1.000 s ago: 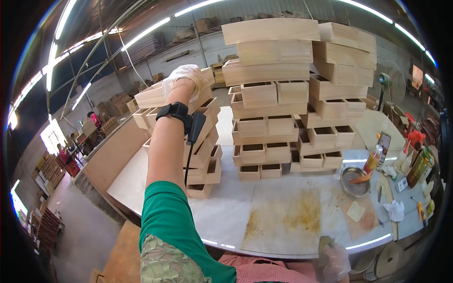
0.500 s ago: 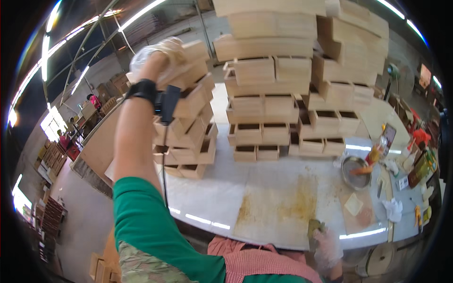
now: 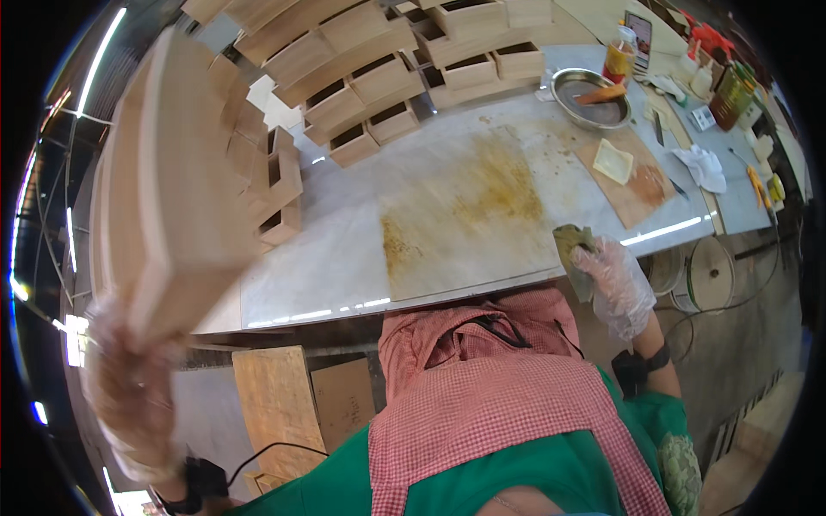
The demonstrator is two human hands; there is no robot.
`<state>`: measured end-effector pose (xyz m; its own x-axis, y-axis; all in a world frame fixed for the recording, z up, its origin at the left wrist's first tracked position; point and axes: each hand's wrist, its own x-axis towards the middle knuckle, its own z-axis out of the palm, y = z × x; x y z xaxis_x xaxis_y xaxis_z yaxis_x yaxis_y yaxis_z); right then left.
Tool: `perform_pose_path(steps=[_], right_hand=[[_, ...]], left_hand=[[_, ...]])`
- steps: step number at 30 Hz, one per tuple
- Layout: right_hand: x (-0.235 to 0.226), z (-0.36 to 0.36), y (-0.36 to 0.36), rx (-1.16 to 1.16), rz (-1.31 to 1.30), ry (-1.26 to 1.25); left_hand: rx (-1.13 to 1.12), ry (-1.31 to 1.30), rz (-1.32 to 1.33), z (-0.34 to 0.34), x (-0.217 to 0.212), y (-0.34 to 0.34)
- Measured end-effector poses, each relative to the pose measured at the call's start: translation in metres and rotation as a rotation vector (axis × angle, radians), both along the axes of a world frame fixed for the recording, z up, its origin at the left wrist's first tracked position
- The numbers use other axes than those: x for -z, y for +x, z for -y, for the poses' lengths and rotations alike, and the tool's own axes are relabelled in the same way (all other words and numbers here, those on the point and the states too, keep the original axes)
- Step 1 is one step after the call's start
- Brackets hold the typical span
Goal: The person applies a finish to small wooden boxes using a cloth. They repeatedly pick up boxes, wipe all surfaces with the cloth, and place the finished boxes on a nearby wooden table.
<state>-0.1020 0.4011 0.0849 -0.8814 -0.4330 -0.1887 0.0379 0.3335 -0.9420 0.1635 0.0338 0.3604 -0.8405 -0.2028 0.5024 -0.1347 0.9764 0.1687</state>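
Observation:
My left hand, in a clear plastic glove and somewhat blurred, is closed on the near lower end of a pale wooden box. The box stands up tilted at the left and looms close, with its long plain sides showing. Its inside is hidden. My right hand, gloved the same way, pinches a crumpled olive-brown cloth just off the table's front edge. Stained patches mark the white tabletop between the two hands.
Stacks of two-compartment wooden boxes stand along the back of the table. At the right are a metal bowl with a brush-like tool, a pale sponge-like pad, a white crumpled cloth, a phone and bottles.
My left hand has come down from the top of the left stack, bringing a wooden box close. The view has tilted downward. My right hand still holds the cloth.

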Motion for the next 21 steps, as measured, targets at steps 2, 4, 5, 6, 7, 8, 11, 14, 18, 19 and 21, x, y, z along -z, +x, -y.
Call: perform_pose_path(steps=[2, 4, 5, 6, 7, 8, 11, 14, 18, 19, 21], right_hand=[[0.007, -0.003, -0.001, 0.048, 0.055, -0.039], [0.005, -0.001, 0.003, 0.049, 0.092, -0.105], [0.003, -0.008, 0.007, 0.115, 0.078, -0.115], [-0.001, -0.009, 0.010, 0.138, 0.075, -0.144], [-0.001, -0.012, 0.011, 0.150, 0.029, -0.093], [0.000, -0.019, 0.012, 0.169, -0.015, -0.037], [-0.006, -0.027, 0.019, 0.222, -0.022, -0.017], [-0.018, -0.032, 0.024, 0.245, -0.018, 0.078], [-0.018, -0.027, 0.020, 0.229, -0.071, 0.139], [-0.015, -0.025, 0.017, 0.195, -0.108, 0.167], [-0.001, -0.025, 0.005, 0.065, -0.310, 0.262]], left_hand=[[0.103, -0.242, 0.283, -0.021, 0.020, -0.018], [0.256, -0.523, 0.373, -0.039, 0.033, -0.032], [0.438, -0.576, 0.261, -0.027, 0.065, -0.058], [0.540, -0.532, 0.340, -0.025, 0.079, -0.075], [0.649, -0.485, 0.414, -0.019, 0.096, -0.096], [0.765, -0.415, 0.464, -0.009, 0.122, -0.119], [1.027, -0.354, 0.547, 0.011, 0.184, -0.163], [1.143, -0.446, 0.585, 0.030, 0.236, -0.193], [1.094, -0.391, 0.629, 0.072, 0.280, -0.199], [1.056, -0.367, 0.591, 0.081, 0.283, -0.198], [0.973, -0.293, 0.531, 0.090, 0.289, -0.193]])
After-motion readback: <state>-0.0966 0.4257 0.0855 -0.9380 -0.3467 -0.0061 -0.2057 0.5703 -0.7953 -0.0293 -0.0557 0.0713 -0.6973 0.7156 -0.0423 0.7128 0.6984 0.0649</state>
